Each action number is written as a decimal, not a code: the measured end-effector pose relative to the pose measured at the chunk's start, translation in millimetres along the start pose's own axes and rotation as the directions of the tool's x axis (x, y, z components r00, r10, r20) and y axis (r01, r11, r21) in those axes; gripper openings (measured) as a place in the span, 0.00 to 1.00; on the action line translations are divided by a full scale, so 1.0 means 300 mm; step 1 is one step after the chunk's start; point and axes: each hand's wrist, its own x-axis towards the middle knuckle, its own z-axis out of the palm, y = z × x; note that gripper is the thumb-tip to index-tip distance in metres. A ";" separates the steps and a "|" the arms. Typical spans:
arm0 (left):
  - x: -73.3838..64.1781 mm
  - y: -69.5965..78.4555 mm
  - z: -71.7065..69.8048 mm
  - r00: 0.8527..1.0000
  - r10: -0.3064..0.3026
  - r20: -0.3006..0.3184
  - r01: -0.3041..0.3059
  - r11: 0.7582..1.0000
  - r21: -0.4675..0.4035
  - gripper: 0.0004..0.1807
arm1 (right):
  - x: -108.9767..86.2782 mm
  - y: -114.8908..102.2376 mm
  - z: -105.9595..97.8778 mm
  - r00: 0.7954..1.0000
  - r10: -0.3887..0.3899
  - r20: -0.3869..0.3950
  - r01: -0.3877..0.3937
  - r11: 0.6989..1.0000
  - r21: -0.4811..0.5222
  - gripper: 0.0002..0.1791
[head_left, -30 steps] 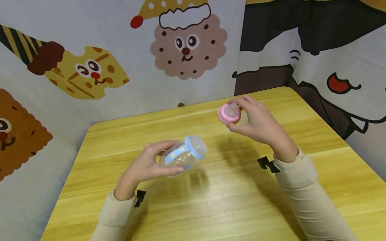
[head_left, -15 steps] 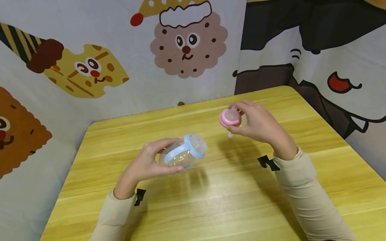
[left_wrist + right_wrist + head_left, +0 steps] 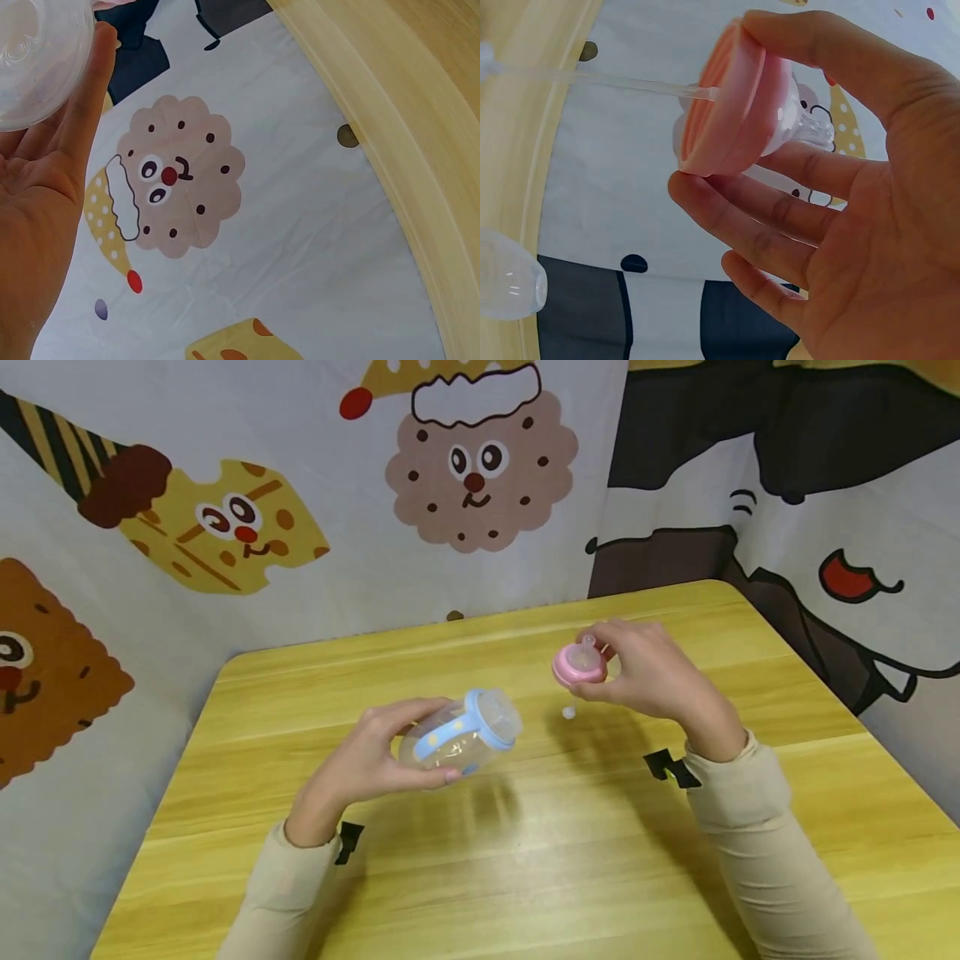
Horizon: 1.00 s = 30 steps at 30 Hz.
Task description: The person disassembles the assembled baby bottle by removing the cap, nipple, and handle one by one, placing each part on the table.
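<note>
My left hand (image 3: 371,752) grips a clear baby bottle (image 3: 450,745), its thumb along the near side. The bottle tilts with its top to the right; it has a light-blue collar and handle with yellow dots, and a translucent cap (image 3: 501,718). Part of that cap also fills the top left corner of the left wrist view. To the right and a little higher, my right hand (image 3: 648,675) pinches a pink bottle-nipple ring (image 3: 579,665) between thumb and fingers. Its clear nipple (image 3: 810,129) points toward my palm. A thin clear straw (image 3: 630,81) with a whitish end (image 3: 569,712) hangs from the threaded underside.
Both hands are above a wooden table (image 3: 480,893) with rounded far corners. A cloth backdrop (image 3: 360,585) with cartoon prints rises right behind its far edge and down both sides. Small black pieces sit at each sleeve cuff (image 3: 300,860).
My right hand has lowered slightly with the pink ring, and the straw's whitish end now shows below it. My left hand and the bottle have stayed almost in place.
</note>
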 end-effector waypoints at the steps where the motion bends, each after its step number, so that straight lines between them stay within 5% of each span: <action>1: 0.003 0.001 0.000 1.000 0.000 0.002 0.000 1.000 -0.002 0.37 | -0.004 0.000 -0.003 1.000 -0.002 0.004 0.002 1.000 -0.005 0.25; 12: 0.007 0.016 0.001 1.000 0.010 0.006 -0.010 1.000 0.013 0.37 | -0.001 0.012 0.006 1.000 0.001 0.028 -0.001 1.000 -0.023 0.19; 19: 0.003 0.027 -0.011 0.999 0.038 0.001 -0.038 0.999 0.025 0.36 | 0.029 0.029 0.047 0.997 0.053 0.047 -0.054 0.999 0.002 0.24; 30: -0.006 0.032 -0.006 0.996 0.091 -0.006 -0.091 0.996 0.017 0.35 | 0.164 0.143 0.144 0.981 0.102 0.166 -0.113 0.992 0.059 0.22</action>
